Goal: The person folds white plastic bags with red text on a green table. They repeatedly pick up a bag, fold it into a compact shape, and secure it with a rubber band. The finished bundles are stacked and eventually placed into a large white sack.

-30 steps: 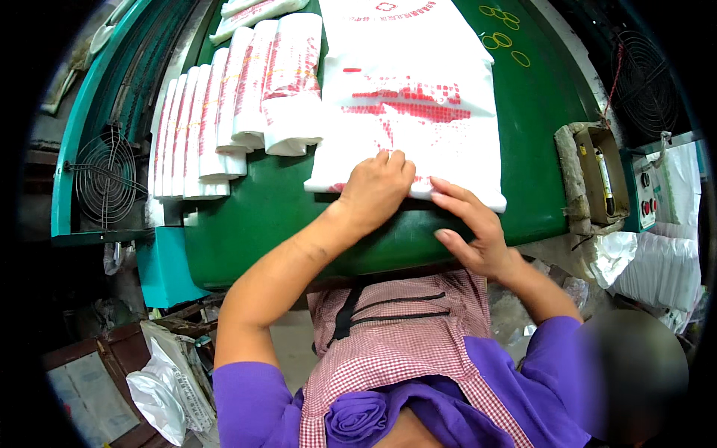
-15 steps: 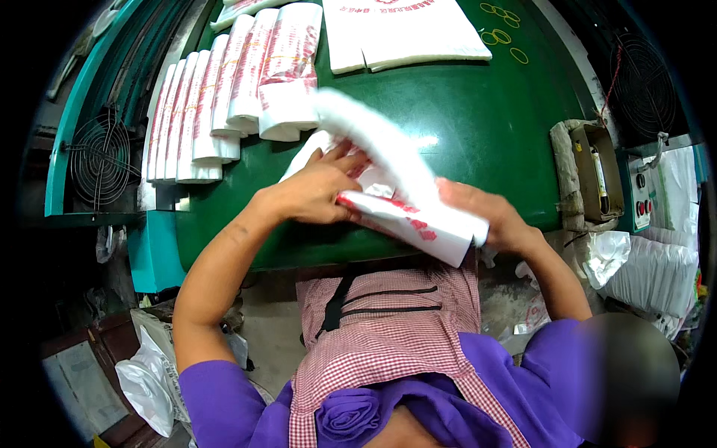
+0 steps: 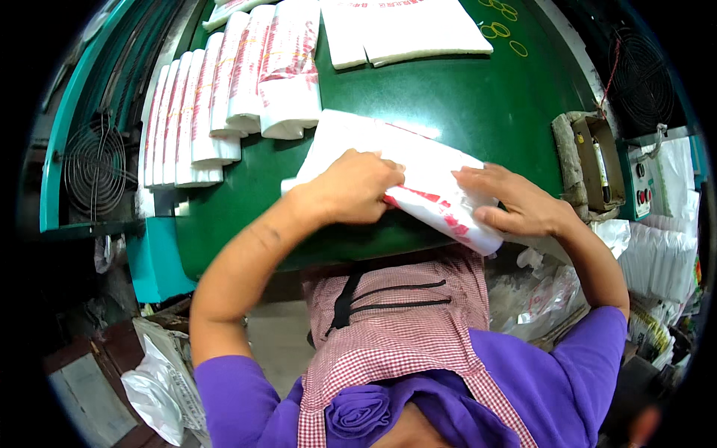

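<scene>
On the green counter (image 3: 463, 104), both hands press a folded stack of white bags (image 3: 418, 168): left hand (image 3: 358, 187) flattening, right hand (image 3: 515, 205) pinching its edge, keeping the fold tight

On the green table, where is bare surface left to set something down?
Bare green table lies between the flat white bag stack and the folded bag bundle under both hands. The left side is crowded with rolled bag bundles; yellow rubber bands dot the far right.
</scene>
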Demonstrator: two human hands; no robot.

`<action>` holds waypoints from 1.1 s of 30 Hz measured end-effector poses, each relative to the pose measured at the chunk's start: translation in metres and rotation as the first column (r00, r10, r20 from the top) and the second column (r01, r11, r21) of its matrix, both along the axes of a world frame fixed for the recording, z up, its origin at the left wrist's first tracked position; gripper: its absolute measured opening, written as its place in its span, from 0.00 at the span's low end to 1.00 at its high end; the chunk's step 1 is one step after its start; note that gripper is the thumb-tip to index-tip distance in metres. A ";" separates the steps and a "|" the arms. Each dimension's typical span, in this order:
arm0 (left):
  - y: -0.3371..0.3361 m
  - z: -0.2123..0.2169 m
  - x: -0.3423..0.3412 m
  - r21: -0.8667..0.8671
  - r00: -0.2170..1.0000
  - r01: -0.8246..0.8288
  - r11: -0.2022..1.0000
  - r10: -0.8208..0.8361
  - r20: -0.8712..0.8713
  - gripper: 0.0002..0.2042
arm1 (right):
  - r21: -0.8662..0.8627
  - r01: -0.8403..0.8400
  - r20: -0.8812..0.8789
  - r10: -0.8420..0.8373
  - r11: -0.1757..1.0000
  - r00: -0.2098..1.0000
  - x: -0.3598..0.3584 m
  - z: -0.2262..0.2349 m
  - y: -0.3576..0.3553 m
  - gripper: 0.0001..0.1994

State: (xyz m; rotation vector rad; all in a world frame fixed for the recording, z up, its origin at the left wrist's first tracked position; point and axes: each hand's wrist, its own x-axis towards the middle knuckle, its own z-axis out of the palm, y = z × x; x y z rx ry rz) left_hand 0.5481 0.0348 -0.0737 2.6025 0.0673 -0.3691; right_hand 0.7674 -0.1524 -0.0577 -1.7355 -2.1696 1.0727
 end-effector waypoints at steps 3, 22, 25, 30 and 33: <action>-0.030 0.012 -0.008 0.158 0.999 -0.005 0.987 0.013 -0.049 0.21 | 0.171 0.032 0.265 -0.077 0.985 0.961 -0.045 0.004 -0.011 0.39; 0.002 -0.008 0.034 -0.114 0.986 -0.098 0.989 0.081 -0.148 0.28 | 0.828 0.523 -0.044 -0.907 0.202 0.420 0.236 -0.081 0.125 0.16; -0.024 -0.030 -0.002 -0.273 0.947 -0.181 0.945 0.242 0.211 0.20 | 0.577 0.744 0.175 -0.940 0.338 0.291 0.271 -0.100 0.136 0.13; -0.031 -0.015 -0.041 -0.610 0.833 -0.402 0.683 0.550 0.066 0.16 | 0.492 0.812 -0.381 -0.762 0.312 0.524 0.169 -0.040 0.126 0.09; -0.019 -0.009 -0.026 -0.881 0.626 -0.337 0.332 0.778 0.053 0.17 | 0.461 0.606 -0.330 -0.509 0.648 0.795 0.067 -0.035 0.116 0.06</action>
